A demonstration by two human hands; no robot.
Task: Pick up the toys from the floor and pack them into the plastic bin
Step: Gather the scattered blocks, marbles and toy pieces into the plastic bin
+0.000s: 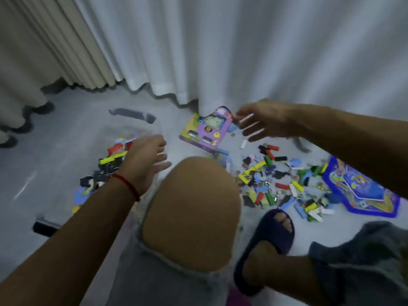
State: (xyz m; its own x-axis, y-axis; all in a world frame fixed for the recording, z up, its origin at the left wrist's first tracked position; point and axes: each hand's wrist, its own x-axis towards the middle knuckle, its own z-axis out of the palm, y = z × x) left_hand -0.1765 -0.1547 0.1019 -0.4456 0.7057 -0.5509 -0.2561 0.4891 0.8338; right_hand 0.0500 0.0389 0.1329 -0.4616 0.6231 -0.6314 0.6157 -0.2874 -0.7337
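The left hand (146, 161) hovers with spread fingers over the clear plastic bin (132, 129). The right hand (268, 120) pinches a small white piece (246, 118) near the curtain (220, 51) edge. Loose toys (278, 184) lie on the floor (66, 120) beside the knee (194, 208).

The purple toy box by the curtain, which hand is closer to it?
Right. The right hand hovers just beside the purple toy box, pinching a small white piece. The left hand is farther off, over the plastic bin.
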